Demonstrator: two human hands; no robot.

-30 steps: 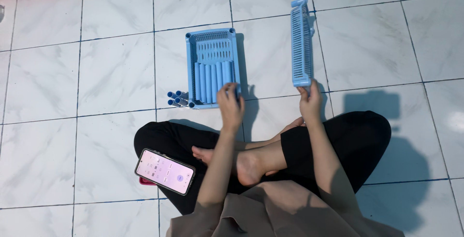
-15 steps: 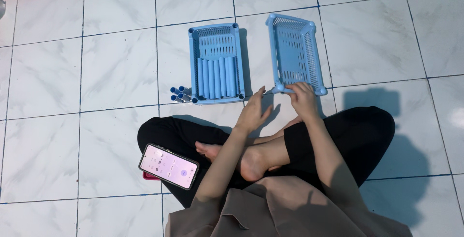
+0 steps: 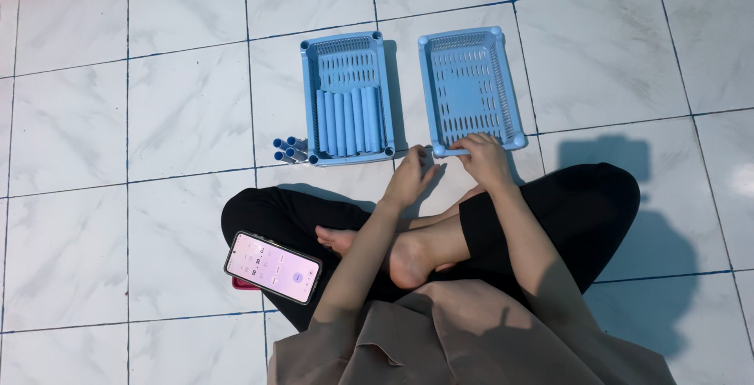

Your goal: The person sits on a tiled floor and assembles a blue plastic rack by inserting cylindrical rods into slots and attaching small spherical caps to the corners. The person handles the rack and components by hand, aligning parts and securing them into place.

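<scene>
My right fingers [image 3: 471, 148] cover part of the empty tray's [image 3: 470, 90] near rim, clenched on it; the rim beneath them cannot be seen. My left fingers [image 3: 419, 163] touch its near-left corner, grip unclear. The tray lies flat on the floor [image 3: 181, 110], just beside a second tray [image 3: 346, 63] holding tubes [image 3: 349, 122]. Short tubes [image 3: 289, 150] lie left of that. A phone [image 3: 272, 268] rests on my knee.

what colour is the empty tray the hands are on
Light blue, with a slotted base; the head view shows the empty tray clearly.
</scene>
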